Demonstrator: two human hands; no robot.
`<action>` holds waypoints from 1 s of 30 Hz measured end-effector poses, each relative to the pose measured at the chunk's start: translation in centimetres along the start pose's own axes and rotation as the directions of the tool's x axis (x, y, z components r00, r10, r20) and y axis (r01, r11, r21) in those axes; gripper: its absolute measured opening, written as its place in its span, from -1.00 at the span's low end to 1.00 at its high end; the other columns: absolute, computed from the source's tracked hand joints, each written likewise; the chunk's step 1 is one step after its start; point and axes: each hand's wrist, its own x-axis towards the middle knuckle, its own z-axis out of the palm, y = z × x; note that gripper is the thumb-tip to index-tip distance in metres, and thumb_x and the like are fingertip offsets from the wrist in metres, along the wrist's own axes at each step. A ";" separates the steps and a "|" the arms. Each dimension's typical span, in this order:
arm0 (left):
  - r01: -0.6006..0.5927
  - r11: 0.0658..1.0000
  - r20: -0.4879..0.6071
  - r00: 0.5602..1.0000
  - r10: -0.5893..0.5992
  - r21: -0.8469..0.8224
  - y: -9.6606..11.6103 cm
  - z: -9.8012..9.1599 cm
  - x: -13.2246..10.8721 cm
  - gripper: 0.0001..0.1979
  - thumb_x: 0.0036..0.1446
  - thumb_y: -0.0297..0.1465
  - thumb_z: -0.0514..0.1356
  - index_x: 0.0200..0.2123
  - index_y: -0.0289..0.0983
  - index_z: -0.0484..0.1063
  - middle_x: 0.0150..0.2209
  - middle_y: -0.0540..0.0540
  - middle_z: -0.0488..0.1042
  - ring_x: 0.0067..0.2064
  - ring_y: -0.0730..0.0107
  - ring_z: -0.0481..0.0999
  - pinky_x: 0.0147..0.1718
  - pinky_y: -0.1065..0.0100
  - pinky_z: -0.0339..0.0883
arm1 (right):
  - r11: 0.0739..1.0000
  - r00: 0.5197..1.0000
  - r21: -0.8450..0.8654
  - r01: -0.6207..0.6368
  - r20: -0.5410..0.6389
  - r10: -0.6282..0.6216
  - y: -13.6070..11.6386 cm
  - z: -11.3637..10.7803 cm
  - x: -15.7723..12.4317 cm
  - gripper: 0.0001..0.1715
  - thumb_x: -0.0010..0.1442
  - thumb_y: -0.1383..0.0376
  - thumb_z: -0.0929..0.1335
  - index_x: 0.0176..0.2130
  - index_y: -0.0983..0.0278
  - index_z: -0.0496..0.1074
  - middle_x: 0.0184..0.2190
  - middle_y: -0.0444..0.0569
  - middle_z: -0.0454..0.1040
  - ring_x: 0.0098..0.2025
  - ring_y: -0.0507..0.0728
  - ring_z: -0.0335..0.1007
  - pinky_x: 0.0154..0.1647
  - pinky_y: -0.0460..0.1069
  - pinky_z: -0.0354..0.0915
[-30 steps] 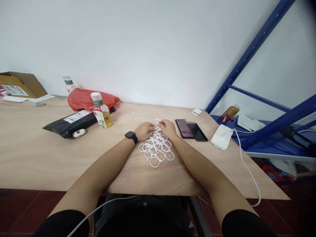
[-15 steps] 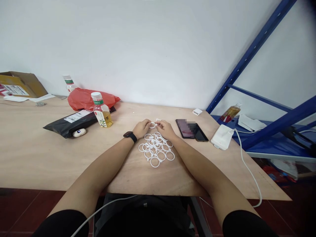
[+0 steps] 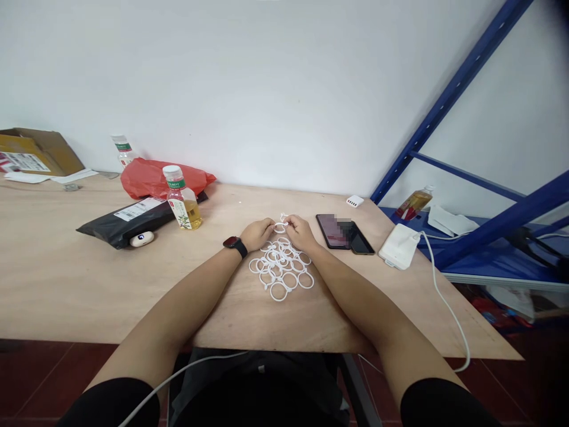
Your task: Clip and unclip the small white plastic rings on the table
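Note:
My left hand (image 3: 258, 235), with a dark watch on its wrist, is closed in a pinch at the left side of a white plastic ring (image 3: 280, 231). At the ring's right side, the fingers of my right hand (image 3: 301, 233) are pinched as well. The ring is held just above the tabletop. Small white pieces (image 3: 283, 216) show behind it, between the hands. Right below my hands, a pile of similar white rings (image 3: 279, 261) with small knobs lies on the table, the rings overlapping one another.
To the left are a drink bottle (image 3: 184, 201), a black parcel bag (image 3: 120, 222), a red plastic bag (image 3: 151, 178) and an earbud case (image 3: 142, 239). On the right lie two phones (image 3: 332, 231), a white power bank (image 3: 399, 246) with a cable, and a small charger (image 3: 355, 201). A blue rack (image 3: 444, 107) stands beyond.
Between my fingers the held ring has shifted slightly right and turned more edge-on. My right fingers have moved a little right. The pile lies as before.

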 end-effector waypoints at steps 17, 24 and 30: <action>0.240 0.966 -0.178 0.959 -0.221 0.092 -0.6 -0.3 0.2 -0.74 0.25 -0.33 0.09 -0.03 -0.23 0.40 -0.18 -0.12 0.60 -0.19 0.23 0.57 -0.18 0.28 0.37 | 0.982 0.997 -0.176 -0.074 -0.048 0.067 0.4 -1.7 0.3 -0.82 -0.01 0.41 0.31 -0.36 0.23 0.48 -0.32 -0.06 0.45 -0.27 0.11 0.35 -0.18 0.00 0.25; 0.233 0.972 -0.149 0.963 -0.226 0.034 -0.7 0.1 0.3 -0.66 0.21 -0.33 0.13 0.04 -0.26 0.42 -0.20 -0.10 0.61 -0.23 0.28 0.58 -0.18 0.30 0.40 | 0.956 0.980 -0.289 -0.054 0.168 0.106 2.0 -2.2 0.0 -0.75 -0.01 0.47 0.32 -0.33 0.21 0.53 -0.26 -0.08 0.43 -0.28 0.08 0.36 -0.22 -0.03 0.26; 0.143 0.987 -0.085 0.987 -0.137 0.074 -0.1 0.0 0.2 -0.74 0.21 -0.29 0.13 -0.13 -0.27 0.53 -0.26 -0.11 0.61 -0.26 0.29 0.56 -0.23 0.32 0.40 | 0.947 0.975 -0.320 -0.036 0.197 0.104 1.9 -1.8 -0.1 -0.83 0.05 0.36 0.38 -0.30 0.19 0.56 -0.20 -0.07 0.43 -0.21 0.10 0.40 -0.20 -0.02 0.28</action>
